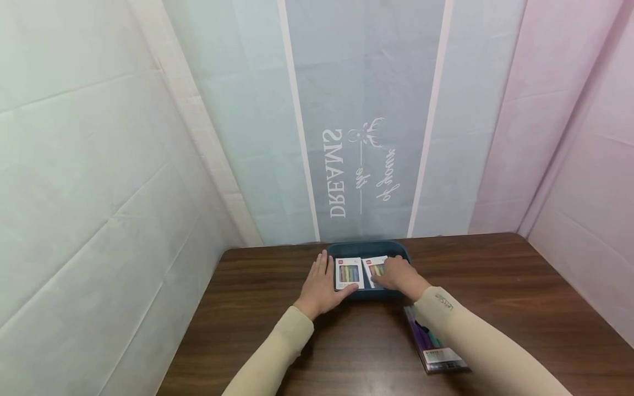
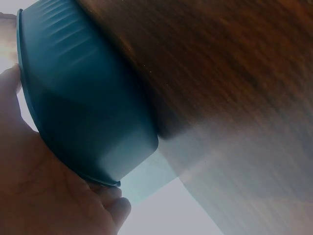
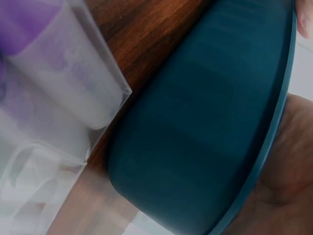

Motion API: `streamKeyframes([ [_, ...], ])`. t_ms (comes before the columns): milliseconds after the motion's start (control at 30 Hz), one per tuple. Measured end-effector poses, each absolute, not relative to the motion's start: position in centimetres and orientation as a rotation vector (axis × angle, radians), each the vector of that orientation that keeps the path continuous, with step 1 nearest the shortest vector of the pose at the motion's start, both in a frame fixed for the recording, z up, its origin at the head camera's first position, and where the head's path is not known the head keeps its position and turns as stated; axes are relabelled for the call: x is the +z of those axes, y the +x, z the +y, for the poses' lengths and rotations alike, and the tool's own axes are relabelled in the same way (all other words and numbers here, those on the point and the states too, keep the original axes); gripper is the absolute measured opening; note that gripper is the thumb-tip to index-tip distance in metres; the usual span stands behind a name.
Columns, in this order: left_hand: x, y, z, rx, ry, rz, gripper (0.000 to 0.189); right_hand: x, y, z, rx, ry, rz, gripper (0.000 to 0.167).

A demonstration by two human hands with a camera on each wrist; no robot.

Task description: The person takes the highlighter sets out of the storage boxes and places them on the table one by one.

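Note:
A dark teal plastic bin point(image 1: 369, 247) stands near the table's back edge, holding two white boxes side by side. Through their windows show rows of coloured sticks, crayon-like. My left hand point(image 1: 321, 286) lies along the bin's left end, fingers straight, its thumb over the lower edge of the left box point(image 1: 341, 279). At the bin's right end, my right hand point(image 1: 398, 273) grips the right box point(image 1: 367, 266) between thumb and fingers; the palm covers part of it. In the left wrist view the left hand point(image 2: 54, 191) touches the rim of the bin point(image 2: 88, 98).
A clear flat pack of purple and green pens or markers point(image 1: 426, 342) lies under the right forearm, partly hidden by the sleeve. The brown wooden table point(image 1: 356, 341) reaches back to a hanging printed cloth point(image 1: 366, 82), with pale cloth walls on both sides.

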State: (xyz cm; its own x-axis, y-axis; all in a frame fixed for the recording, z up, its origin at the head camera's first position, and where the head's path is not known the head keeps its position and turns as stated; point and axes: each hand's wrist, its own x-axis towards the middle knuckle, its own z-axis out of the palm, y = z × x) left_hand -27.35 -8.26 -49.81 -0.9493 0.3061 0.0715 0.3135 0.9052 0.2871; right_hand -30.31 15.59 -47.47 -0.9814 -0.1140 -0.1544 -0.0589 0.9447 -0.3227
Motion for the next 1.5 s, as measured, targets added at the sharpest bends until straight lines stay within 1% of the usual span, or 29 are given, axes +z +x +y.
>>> streamKeyframes([
  [500,-49.9,-27.2,-8.3,-0.475,-0.496,-3.043,0.11,-47.6,-30.4,15.4,-0.462,-0.128,2.955,0.071],
  [767,-50.5,-26.5,-8.0,-0.479,-0.496,-3.015,0.11,-48.9,-30.3,15.7,-0.562,-0.129,2.978,0.07],
  [1067,-50.7,-25.9,-7.8,-0.459,-0.487,-3.005,0.109,-49.0,-29.6,15.8,-0.648,-0.129,3.002,0.067],
  [1400,-50.8,-25.9,-7.8,-0.458,-0.482,-3.004,0.11,-49.6,-29.5,16.2,-0.782,-0.137,3.015,0.073],
  [1500,-50.9,-25.9,-7.7,-0.456,-0.487,-2.99,0.11,-50.0,-29.6,16.4,-0.837,-0.156,3.012,0.068],
])
